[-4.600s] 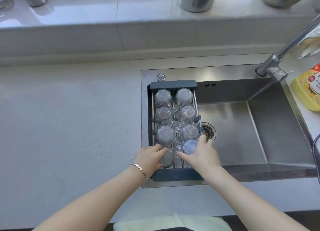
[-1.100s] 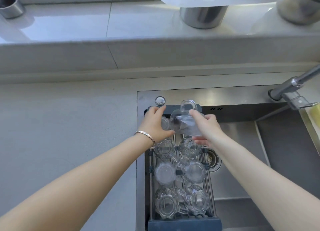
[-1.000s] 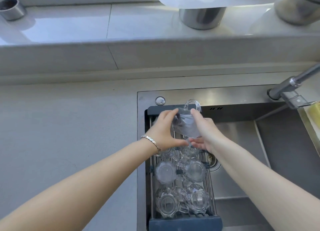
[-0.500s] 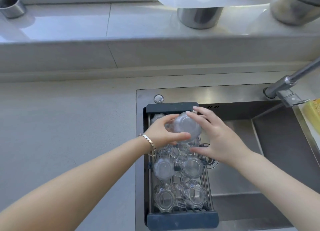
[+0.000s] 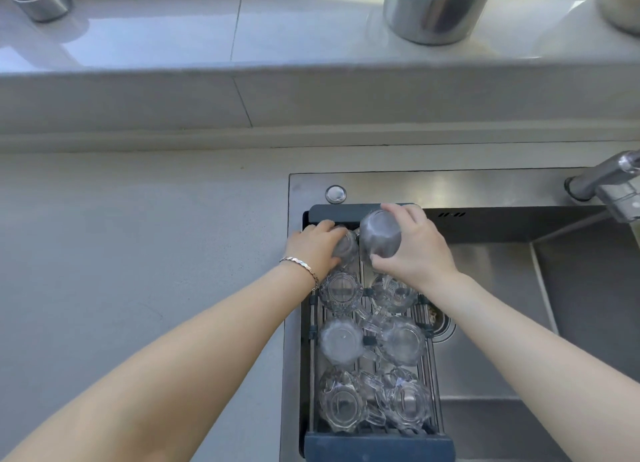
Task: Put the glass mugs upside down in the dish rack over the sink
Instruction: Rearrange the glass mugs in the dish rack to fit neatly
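spanning steel sink (image 5: 502, 323): dish rack (image 5: 379, 448)

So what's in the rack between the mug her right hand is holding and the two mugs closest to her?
Head view: between the held mug and the nearest pair in the dish rack sit four more upside-down glass mugs, in two rows.
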`<state>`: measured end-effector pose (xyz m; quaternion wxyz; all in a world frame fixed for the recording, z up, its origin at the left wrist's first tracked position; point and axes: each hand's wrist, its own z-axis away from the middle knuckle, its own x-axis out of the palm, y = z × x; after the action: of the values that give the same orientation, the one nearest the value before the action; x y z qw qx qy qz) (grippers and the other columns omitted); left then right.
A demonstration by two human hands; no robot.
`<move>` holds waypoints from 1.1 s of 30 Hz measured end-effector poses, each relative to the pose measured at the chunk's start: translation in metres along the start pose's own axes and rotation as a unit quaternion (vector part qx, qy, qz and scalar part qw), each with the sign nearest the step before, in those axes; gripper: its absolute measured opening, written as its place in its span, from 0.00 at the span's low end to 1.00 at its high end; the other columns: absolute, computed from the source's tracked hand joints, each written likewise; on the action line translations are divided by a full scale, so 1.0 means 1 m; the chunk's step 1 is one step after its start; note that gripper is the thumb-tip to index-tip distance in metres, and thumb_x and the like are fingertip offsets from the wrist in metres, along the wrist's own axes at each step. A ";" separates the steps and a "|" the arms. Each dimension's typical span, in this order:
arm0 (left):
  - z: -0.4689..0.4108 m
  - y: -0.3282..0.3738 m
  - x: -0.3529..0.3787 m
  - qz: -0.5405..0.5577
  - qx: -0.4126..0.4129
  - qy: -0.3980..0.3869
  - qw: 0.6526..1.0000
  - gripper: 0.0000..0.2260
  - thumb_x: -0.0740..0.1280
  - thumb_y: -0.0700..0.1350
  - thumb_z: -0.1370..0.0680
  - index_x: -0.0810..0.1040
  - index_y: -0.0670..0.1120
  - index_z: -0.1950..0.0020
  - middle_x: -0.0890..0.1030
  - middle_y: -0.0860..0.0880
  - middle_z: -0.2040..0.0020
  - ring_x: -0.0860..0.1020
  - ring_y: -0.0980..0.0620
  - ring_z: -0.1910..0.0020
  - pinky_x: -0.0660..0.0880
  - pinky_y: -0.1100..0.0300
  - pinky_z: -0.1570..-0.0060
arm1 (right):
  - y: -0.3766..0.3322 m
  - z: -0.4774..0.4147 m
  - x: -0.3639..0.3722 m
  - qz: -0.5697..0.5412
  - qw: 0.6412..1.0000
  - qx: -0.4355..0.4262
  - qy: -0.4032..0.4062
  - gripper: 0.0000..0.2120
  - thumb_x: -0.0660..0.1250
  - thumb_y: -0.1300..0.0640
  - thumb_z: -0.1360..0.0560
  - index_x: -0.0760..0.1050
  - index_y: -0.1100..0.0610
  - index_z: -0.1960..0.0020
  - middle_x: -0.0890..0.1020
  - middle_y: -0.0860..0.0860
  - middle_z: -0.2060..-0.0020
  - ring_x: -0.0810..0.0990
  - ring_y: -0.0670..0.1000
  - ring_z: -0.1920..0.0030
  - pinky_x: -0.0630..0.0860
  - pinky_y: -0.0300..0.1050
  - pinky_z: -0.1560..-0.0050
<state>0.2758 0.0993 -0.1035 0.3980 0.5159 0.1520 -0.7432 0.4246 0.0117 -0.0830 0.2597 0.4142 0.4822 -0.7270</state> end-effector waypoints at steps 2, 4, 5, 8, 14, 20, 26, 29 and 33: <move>-0.001 0.000 0.002 0.000 -0.002 0.007 1.000 0.25 0.65 0.49 0.24 0.63 0.50 0.28 0.66 0.48 0.28 0.70 0.45 0.33 0.72 0.51 0.41 | 0.001 -0.003 0.005 0.010 1.000 -0.009 0.010 0.36 0.73 0.56 0.36 0.64 0.51 0.31 0.70 0.52 0.37 0.71 0.59 0.41 0.72 0.49 0.44; -0.001 0.000 0.002 0.003 -0.001 0.009 1.000 0.24 0.65 0.49 0.24 0.64 0.50 0.28 0.66 0.48 0.28 0.70 0.45 0.33 0.73 0.51 0.41 | 0.007 -0.001 0.011 0.023 1.000 -0.015 -0.012 0.37 0.73 0.59 0.35 0.63 0.52 0.30 0.68 0.53 0.37 0.70 0.59 0.40 0.72 0.49 0.44; -0.001 0.000 0.001 0.007 -0.002 0.008 1.000 0.24 0.65 0.49 0.23 0.64 0.51 0.28 0.66 0.48 0.28 0.70 0.45 0.33 0.73 0.51 0.41 | 0.012 0.001 0.015 0.024 0.999 -0.013 -0.027 0.37 0.72 0.59 0.35 0.62 0.52 0.29 0.67 0.53 0.36 0.70 0.58 0.40 0.71 0.49 0.44; 0.000 -0.001 -0.001 0.010 -0.004 0.007 1.000 0.24 0.65 0.50 0.23 0.63 0.52 0.28 0.66 0.48 0.28 0.70 0.46 0.33 0.74 0.51 0.42 | 0.021 0.006 0.029 -0.021 0.998 0.029 -0.048 0.37 0.72 0.58 0.33 0.61 0.52 0.28 0.65 0.55 0.37 0.70 0.56 0.39 0.70 0.46 0.42; 0.000 0.000 -0.001 0.012 -0.006 0.004 1.000 0.24 0.65 0.50 0.23 0.62 0.52 0.28 0.65 0.49 0.28 0.70 0.46 0.33 0.74 0.52 0.42 | 0.020 0.006 0.040 -0.113 0.990 0.076 -0.040 0.31 0.70 0.56 0.29 0.61 0.59 0.30 0.63 0.56 0.34 0.71 0.54 0.40 0.67 0.40 0.42; 0.001 0.002 0.008 -0.012 -0.009 0.016 1.000 0.24 0.63 0.50 0.22 0.61 0.51 0.27 0.63 0.47 0.26 0.69 0.45 0.33 0.72 0.51 0.41 | 0.025 0.005 0.035 -0.182 0.976 0.116 -0.035 0.29 0.73 0.53 0.31 0.66 0.53 0.33 0.67 0.54 0.40 0.72 0.53 0.40 0.66 0.39 0.43; 0.023 0.011 0.013 -0.029 0.028 0.078 0.996 0.28 0.61 0.50 0.22 0.55 0.46 0.25 0.57 0.43 0.24 0.59 0.44 0.26 0.58 0.49 0.28 | 0.024 0.030 0.007 -0.100 0.991 0.085 -0.006 0.27 0.69 0.51 0.28 0.66 0.55 0.32 0.74 0.53 0.36 0.70 0.52 0.35 0.67 0.45 0.37; 0.045 0.012 0.018 -0.046 0.168 -0.006 0.985 0.28 0.62 0.47 0.24 0.58 0.48 0.26 0.59 0.46 0.24 0.62 0.46 0.27 0.63 0.50 0.29 | 0.027 0.055 0.008 -0.019 0.993 0.075 -0.089 0.29 0.69 0.50 0.30 0.64 0.50 0.31 0.68 0.52 0.32 0.68 0.53 0.33 0.70 0.47 0.41; 0.053 0.018 0.030 -0.151 0.176 -0.078 0.970 0.29 0.63 0.40 0.23 0.55 0.53 0.25 0.49 0.46 0.21 0.51 0.44 0.23 0.57 0.48 0.27 | 0.024 0.064 0.028 0.071 0.975 0.029 -0.207 0.34 0.67 0.53 0.29 0.57 0.43 0.27 0.56 0.49 0.25 0.61 0.59 0.30 0.72 0.51 0.39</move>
<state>0.2502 0.0414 -0.1042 0.1949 0.4894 0.0631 -0.8477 0.4065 -0.0555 -0.1062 0.3929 0.2948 0.3663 -0.7903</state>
